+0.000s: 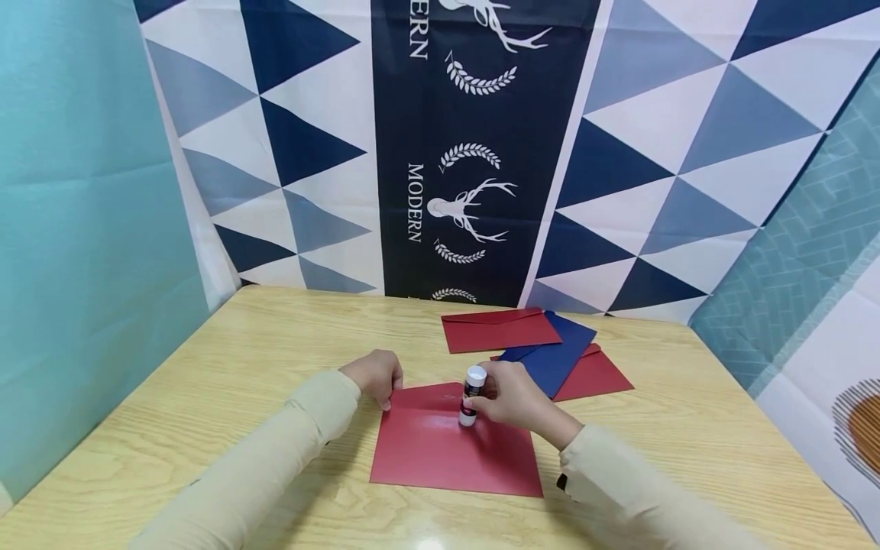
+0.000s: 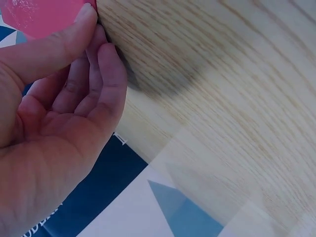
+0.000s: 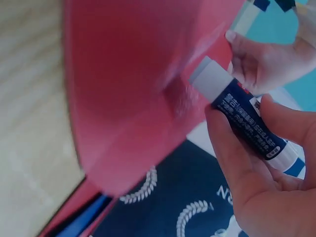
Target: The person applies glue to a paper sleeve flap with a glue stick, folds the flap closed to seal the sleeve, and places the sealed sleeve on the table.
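Observation:
A red envelope (image 1: pixel 447 458) lies on the wooden table with its flap unfolded toward the far side. My left hand (image 1: pixel 375 376) pinches its upper left corner; in the left wrist view, the thumb of that hand (image 2: pixel 64 108) presses on the red paper (image 2: pixel 42 17). My right hand (image 1: pixel 514 396) holds a glue stick (image 1: pixel 471 393) with a dark label, nearly upright over the upper part of the envelope. In the right wrist view, thumb and fingers grip the glue stick (image 3: pixel 247 116) round its label. Shiny smears show on the red flap (image 3: pixel 185 98).
Behind my right hand lie a red envelope (image 1: pixel 498 332), a dark blue envelope (image 1: pixel 560 355) and another red envelope (image 1: pixel 596 378), partly overlapping. A patterned cloth (image 1: pixel 461 153) hangs at the table's far edge, and a teal curtain (image 1: pixel 89 229) at the left.

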A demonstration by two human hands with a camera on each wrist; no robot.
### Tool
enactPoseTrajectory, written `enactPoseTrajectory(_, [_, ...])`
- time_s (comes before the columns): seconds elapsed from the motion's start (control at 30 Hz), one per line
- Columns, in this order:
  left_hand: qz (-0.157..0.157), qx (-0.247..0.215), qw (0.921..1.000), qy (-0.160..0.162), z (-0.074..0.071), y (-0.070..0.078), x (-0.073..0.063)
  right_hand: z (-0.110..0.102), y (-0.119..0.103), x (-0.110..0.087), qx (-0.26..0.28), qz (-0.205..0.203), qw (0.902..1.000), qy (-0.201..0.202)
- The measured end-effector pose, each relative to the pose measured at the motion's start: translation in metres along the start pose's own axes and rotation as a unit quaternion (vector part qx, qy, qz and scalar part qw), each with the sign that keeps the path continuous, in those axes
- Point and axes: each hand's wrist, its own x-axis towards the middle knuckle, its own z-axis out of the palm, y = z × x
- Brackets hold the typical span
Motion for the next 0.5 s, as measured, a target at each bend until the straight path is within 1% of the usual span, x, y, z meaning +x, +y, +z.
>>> enactPoseTrajectory(0.13, [-0.002,-0.003,1.0000,0.000,0.001,-0.001,0.001,0.014,-0.006,0.006,0.006,-0.038,0.9993,0.002])
enactPoseTrajectory(0.3, [-0.009,-0.009,0.9999,-0.001,0.001,-0.002,0.002,0.028,-0.020,0.016,0.013,-0.071,0.9973,-0.011])
enactPoseTrajectory(0.4, [-0.009,-0.004,0.9999,-0.005,0.000,-0.003,0.003,0.034,-0.026,0.021,0.013,-0.071,0.9972,-0.021])
enactPoseTrajectory(0.5, [-0.004,0.004,1.0000,-0.006,0.000,-0.004,0.003,0.037,-0.029,0.024,0.013,-0.051,0.9983,-0.026])
